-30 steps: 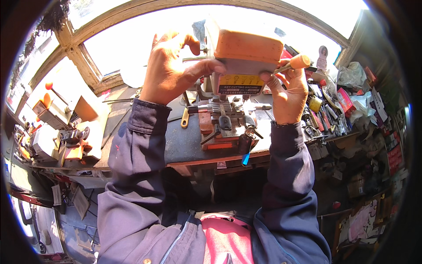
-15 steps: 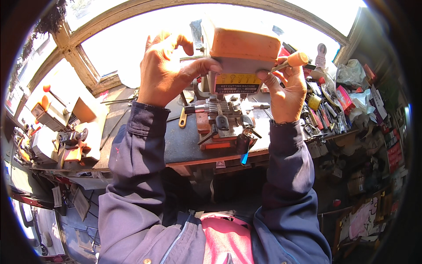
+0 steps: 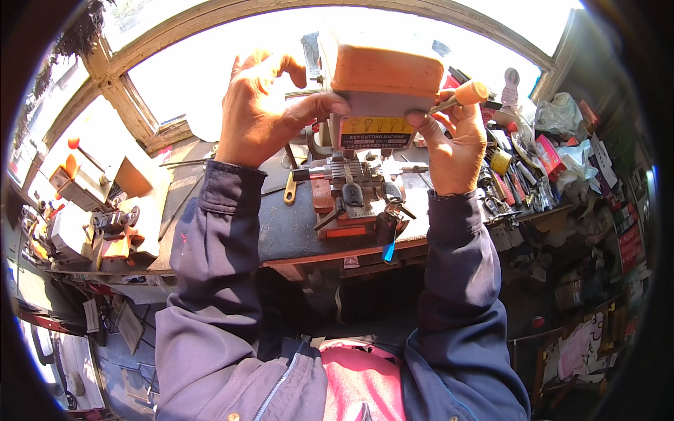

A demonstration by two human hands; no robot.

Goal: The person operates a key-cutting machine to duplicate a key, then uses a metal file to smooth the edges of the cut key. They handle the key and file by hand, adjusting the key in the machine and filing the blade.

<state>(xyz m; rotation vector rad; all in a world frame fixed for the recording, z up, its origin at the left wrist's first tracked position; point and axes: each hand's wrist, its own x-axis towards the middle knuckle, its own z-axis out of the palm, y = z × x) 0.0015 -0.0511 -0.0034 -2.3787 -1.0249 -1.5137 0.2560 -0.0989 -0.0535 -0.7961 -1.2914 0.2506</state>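
Holding wooden-handled tool (image 3: 471, 92) in right hand (image 3: 453, 151), left hand (image 3: 254, 118) at orange-topped machine (image 3: 386, 71)

Machine (image 3: 386, 69) partly hidden, jacket (image 3: 217, 281) cut off

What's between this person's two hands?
The orange-and-grey machine housing sits between the left hand and right hand, as the head view shows.

Left hand (image 3: 251, 119) and right hand (image 3: 456, 151) flank an orange-topped machine (image 3: 386, 69).
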